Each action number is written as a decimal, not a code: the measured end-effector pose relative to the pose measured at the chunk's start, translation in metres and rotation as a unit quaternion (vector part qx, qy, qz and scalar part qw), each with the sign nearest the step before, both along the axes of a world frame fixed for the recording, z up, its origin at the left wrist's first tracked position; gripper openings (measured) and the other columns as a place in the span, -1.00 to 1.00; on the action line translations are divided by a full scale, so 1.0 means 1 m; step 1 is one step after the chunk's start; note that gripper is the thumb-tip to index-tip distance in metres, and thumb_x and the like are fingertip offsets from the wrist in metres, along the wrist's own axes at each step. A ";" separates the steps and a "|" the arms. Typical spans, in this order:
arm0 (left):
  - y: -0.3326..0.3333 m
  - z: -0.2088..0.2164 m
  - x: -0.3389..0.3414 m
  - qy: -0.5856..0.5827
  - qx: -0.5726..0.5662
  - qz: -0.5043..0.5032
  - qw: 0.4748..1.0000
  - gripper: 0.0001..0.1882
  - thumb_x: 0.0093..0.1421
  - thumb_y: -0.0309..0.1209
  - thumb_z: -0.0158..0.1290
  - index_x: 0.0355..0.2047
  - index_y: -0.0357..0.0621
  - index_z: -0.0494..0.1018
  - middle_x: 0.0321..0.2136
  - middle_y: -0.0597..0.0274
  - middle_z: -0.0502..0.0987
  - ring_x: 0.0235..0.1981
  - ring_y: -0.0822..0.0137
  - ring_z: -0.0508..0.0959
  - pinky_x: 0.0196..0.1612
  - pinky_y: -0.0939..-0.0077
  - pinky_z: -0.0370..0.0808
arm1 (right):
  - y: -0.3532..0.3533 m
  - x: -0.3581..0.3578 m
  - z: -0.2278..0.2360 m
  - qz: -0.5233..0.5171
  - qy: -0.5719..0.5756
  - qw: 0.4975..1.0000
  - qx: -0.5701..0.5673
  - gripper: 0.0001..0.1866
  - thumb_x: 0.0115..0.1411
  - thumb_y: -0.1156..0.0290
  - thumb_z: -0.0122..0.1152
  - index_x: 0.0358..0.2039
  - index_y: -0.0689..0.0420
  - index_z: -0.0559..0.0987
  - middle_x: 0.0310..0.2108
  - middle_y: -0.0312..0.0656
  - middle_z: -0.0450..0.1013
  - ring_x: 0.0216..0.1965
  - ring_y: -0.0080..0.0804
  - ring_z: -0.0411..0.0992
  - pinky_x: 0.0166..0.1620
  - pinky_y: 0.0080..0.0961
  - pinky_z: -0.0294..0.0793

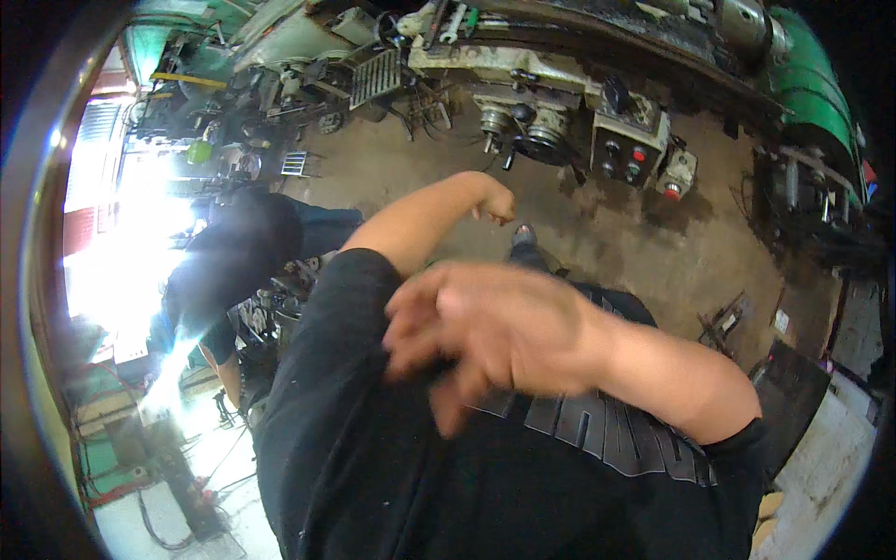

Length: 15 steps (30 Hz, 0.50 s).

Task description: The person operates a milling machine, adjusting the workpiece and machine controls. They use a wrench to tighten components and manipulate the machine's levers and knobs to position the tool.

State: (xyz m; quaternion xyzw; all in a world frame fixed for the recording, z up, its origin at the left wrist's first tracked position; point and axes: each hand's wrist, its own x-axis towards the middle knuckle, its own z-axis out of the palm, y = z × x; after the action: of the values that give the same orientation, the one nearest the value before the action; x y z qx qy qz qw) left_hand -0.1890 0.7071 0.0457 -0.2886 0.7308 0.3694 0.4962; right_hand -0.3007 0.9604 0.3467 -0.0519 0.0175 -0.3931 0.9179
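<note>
My right hand (504, 327) is raised close in front of my black shirt (401, 476), smeared by motion. Its fingers point left and look spread, with nothing seen in them. Farther out, my left hand (497, 201) hangs over the brown floor (420, 173) with its fingers curled in. No object shows in that hand, though part of its inner side is hidden. Neither hand touches a machine. Nearest beyond my left hand is a machine's black handwheel (543, 142), well apart from it.
Ahead stands a lathe-like machine with a control box (630, 145) and a green housing (810, 79). Spanners (455, 23) lie on its top. At the left, a person in dark clothes (238, 247) bends over near cluttered metal parts. A dark panel (793, 401) stands at the right.
</note>
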 end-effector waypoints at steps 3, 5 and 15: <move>0.030 -0.013 -0.020 0.015 -0.002 -0.035 0.999 -0.65 0.20 -0.20 -0.01 -0.13 -0.12 0.57 -0.23 0.07 0.65 -0.21 0.13 0.63 -0.22 0.08 0.57 | -0.034 0.006 -0.002 -0.341 0.391 0.841 0.156 -0.78 0.32 0.36 0.03 -0.12 0.19 0.49 -0.21 -0.12 0.46 -0.18 -0.29 0.47 0.00 -0.29 0.55; 0.048 -0.024 -0.031 0.023 -0.013 -0.074 0.997 -0.65 0.19 -0.21 0.00 -0.13 -0.12 0.58 -0.23 0.07 0.65 -0.21 0.13 0.63 -0.22 0.08 0.57 | -0.034 -0.005 0.009 -0.353 0.237 0.902 0.074 -0.73 0.32 0.33 0.01 -0.05 0.21 0.45 -0.16 -0.07 0.45 -0.14 -0.19 0.48 -0.05 -0.15 0.61; 0.095 -0.052 -0.064 0.054 -0.026 -0.154 0.986 -0.68 0.18 -0.26 0.04 -0.13 -0.13 0.59 -0.22 0.08 0.65 -0.20 0.14 0.64 -0.21 0.10 0.58 | -0.061 0.038 0.043 -0.271 0.447 0.852 0.012 -0.66 0.24 0.34 0.10 -0.02 0.22 0.44 -0.10 -0.06 0.42 0.00 -0.07 0.45 -0.01 -0.04 0.57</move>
State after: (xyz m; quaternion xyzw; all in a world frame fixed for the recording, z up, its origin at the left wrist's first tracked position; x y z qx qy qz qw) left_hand -0.2526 0.8017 -0.0065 -0.1653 0.8016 0.2840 0.4995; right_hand -0.2625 0.8992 0.3892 -0.2043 0.4440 -0.5603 0.6687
